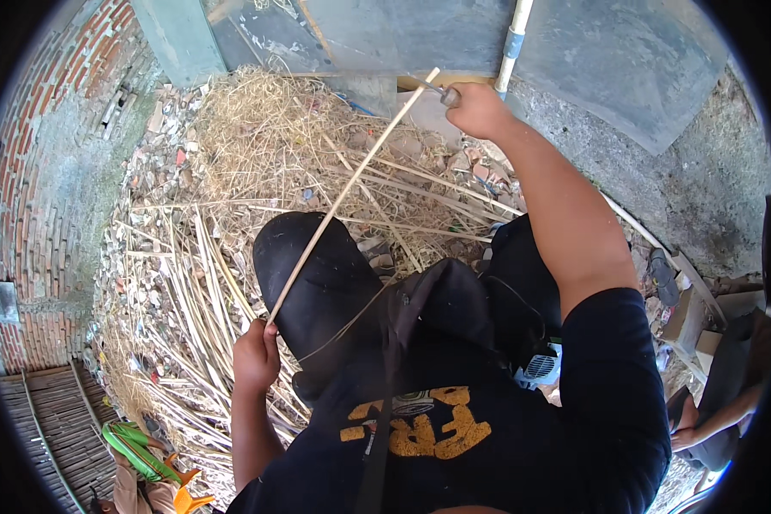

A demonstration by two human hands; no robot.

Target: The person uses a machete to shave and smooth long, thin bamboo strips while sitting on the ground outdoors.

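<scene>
1. Gripping a long, thin, pale wooden stick (349, 190) at its near end: the left hand (256, 355).
2. The right hand (478, 111), farther right, clasps a slim grey metal tool (449, 97).
3. The stick slants from near left to far right.

tool handle (449, 97): partly hidden in right hand (478, 111) | right-edge person (721, 419): cut off
</scene>
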